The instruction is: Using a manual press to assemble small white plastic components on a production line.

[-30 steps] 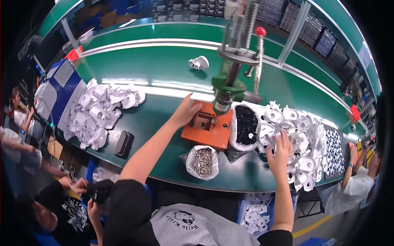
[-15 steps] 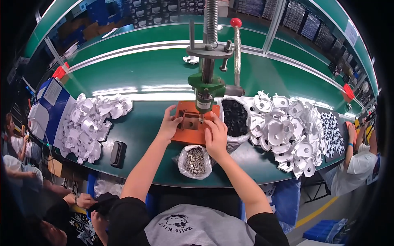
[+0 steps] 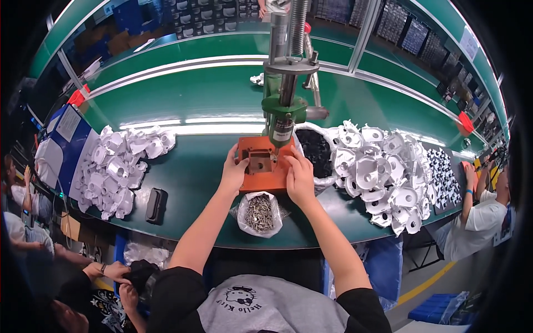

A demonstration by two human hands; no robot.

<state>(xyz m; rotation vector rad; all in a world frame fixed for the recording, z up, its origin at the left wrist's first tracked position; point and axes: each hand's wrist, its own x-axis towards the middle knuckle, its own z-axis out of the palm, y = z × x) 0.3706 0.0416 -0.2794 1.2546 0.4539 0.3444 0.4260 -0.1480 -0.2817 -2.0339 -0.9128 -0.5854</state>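
An orange fixture block (image 3: pixel 261 183) with a dark recess lies under the green hand press (image 3: pixel 282 119). The press's narrow tip comes down close to a small metallic spot on the block's right half. My left hand (image 3: pixel 231 173) grips the block's left edge, thumb by the recess. At the right edge my right hand (image 3: pixel 300 175) rests with fingers stretched out and apart, fingertips on top near the press tip. I cannot make out whether a part sits in the recess. A clear bag of metal screws (image 3: pixel 260 215) stands just in front of the block.
White plastic housings (image 3: pixel 383 172) are heaped at right, more white parts (image 3: pixel 114 169) at left. A bag of black parts (image 3: pixel 314 154) adjoins the block. Small parts cover a dark tray (image 3: pixel 444 175). A black case (image 3: pixel 156 206) and blue bin (image 3: pixel 69 147) are left. Other people sit both sides.
My right hand has drawn back from the press tip to the block's right edge. The press's red-knobbed lever has shifted away, behind the column. My left hand stays on the block. The view shifted slightly.
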